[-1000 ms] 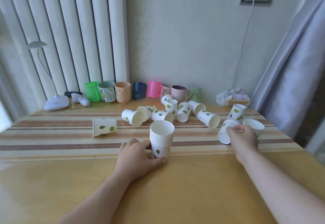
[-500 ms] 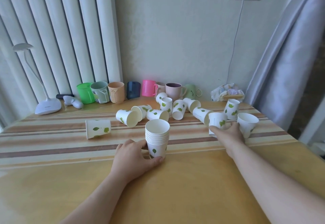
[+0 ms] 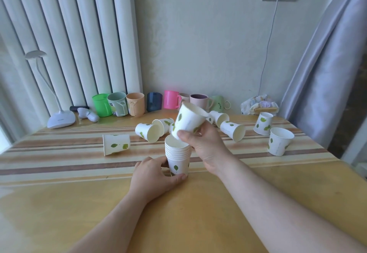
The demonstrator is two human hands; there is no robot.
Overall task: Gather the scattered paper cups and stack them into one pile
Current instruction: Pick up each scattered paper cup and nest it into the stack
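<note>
Right hand (image 3: 206, 145) carried cup (image 3: 188, 121) over stack (image 3: 177, 156) | left hand (image 3: 155, 175) steadies stack

One stack of paper cups (image 3: 177, 154), eight plastic mugs (image 3: 172, 99) (back row), one desk lamp (image 3: 60, 118)

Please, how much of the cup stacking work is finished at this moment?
Done: several white leaf-printed paper cups already sit nested in one upright stack, steadied at its base by the left hand. In hand: the right hand holds one more tilted paper cup just above the stack's mouth, not yet inserted. Left: roughly seven loose cups, such as one lying on its side and one upright cup at the right.
</note>
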